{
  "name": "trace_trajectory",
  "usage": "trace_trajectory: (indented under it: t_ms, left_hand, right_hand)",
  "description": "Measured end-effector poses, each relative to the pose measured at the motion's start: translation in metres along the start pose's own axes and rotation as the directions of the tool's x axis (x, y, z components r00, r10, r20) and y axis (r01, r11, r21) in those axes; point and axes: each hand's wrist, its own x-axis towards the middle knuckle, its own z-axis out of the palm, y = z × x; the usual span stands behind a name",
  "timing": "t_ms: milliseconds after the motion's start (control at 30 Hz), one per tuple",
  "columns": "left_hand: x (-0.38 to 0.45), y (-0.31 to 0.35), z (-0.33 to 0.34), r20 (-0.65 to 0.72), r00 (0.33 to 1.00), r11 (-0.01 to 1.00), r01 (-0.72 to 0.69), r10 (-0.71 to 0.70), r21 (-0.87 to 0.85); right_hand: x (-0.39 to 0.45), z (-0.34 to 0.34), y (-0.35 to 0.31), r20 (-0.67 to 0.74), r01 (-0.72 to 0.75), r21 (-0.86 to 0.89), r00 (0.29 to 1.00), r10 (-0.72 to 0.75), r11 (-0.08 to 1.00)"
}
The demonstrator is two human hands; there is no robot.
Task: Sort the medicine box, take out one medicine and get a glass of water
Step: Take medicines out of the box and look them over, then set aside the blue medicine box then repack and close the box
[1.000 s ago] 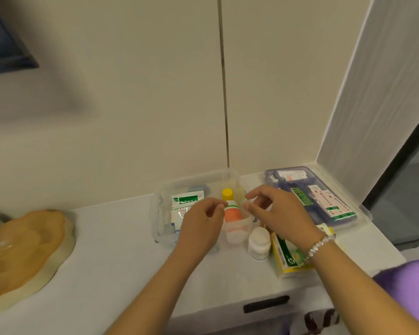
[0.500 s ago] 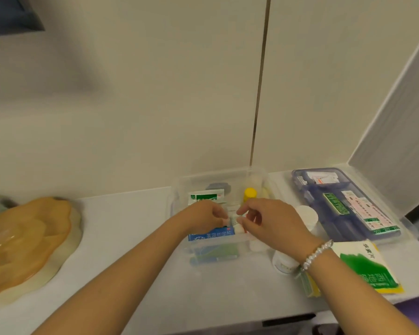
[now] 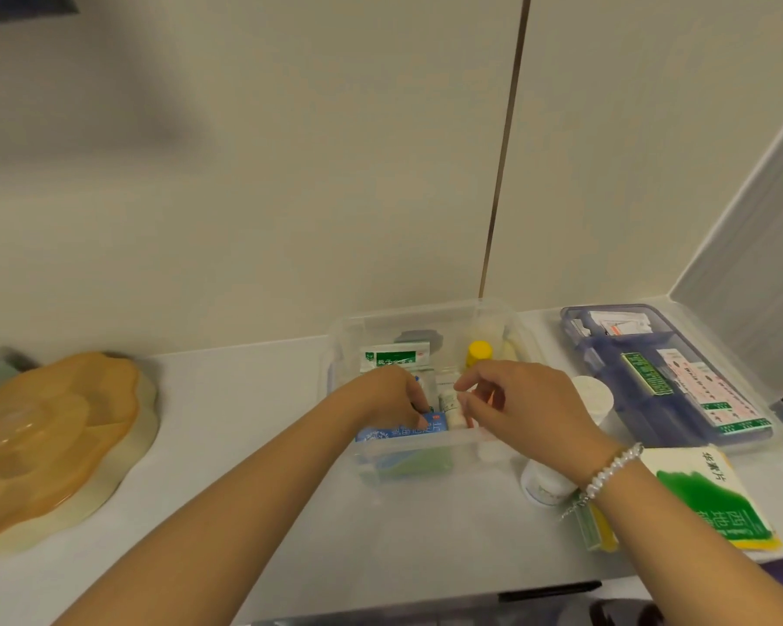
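Box clear; bottle cap yellow; packet green/white/yellow; tray blue; dish amber.

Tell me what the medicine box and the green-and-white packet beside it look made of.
Medicine box: clear, slightly frosted plastic; the packets inside show through its front wall. Green-and-white packet: looks like printed cardboard or paper with a smooth finish, lying flat on the counter; which of the two I cannot tell.
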Motion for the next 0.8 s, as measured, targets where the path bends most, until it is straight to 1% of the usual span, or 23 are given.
trace_trajectory:
  t_ms: [67,167,267,333,400,433,500,567,633,700,800]
  left_hand:
    - [-0.001,0.0,-0.002,-0.018,1.0,0.999,-0.003,0.002,-0.043]
    - [-0.006,0.002,-0.008,-0.067,0.998,0.984,-0.015,0.003,-0.18]
    - [-0.016,0.005,-0.018,-0.161,0.986,0.95,-0.098,0.052,-0.297]
    - [-0.024,0.007,-0.025,-0.226,0.972,0.922,-0.138,0.057,-0.362]
    - [-0.032,0.008,-0.031,-0.261,0.964,0.903,-0.158,0.053,-0.4]
    - [-0.037,0.009,-0.033,-0.271,0.961,0.896,-0.172,0.061,-0.409]
    - [-0.048,0.012,-0.037,-0.29,0.953,0.88,-0.206,0.081,-0.429]
    - [-0.06,0.016,-0.039,-0.322,0.943,0.862,-0.23,0.083,-0.452]
    - [-0.072,0.019,-0.039,-0.362,0.929,0.841,-0.253,0.074,-0.479]
    - [-0.085,0.019,-0.037,-0.409,0.911,0.8,-0.285,0.055,-0.528]
    - [-0.106,0.017,-0.031,-0.512,0.859,0.715,-0.351,-0.01,-0.604]
  right_hand:
    - [0.0,0.001,0.001,-0.004,0.003,0.0,1.0,-0.003,1.0]
    - [0.001,0.002,0.002,-0.005,-0.004,0.0,1.0,0.004,1.0]
    - [0.002,0.004,0.004,-0.006,-0.014,0.023,1.0,0.014,1.0]
    - [0.002,0.003,0.003,-0.006,-0.014,0.042,1.0,0.015,0.999]
    - [0.002,0.001,0.001,0.01,-0.008,0.052,1.0,0.008,0.999]
    - [0.002,0.0,-0.001,0.02,-0.013,0.083,1.0,0.011,0.996]
    - [0.002,-0.004,-0.006,0.028,-0.042,0.235,0.999,0.037,0.971]
    - [0.0,-0.01,-0.011,0.011,-0.06,0.396,0.998,0.061,0.916]
    - [-0.004,-0.016,-0.016,0.005,-0.065,0.515,0.997,0.073,0.854]
    - [-0.011,-0.021,-0.019,-0.001,-0.063,0.595,0.997,0.079,0.801]
    - [-0.025,-0.026,-0.022,-0.066,-0.048,0.652,0.991,0.119,0.757]
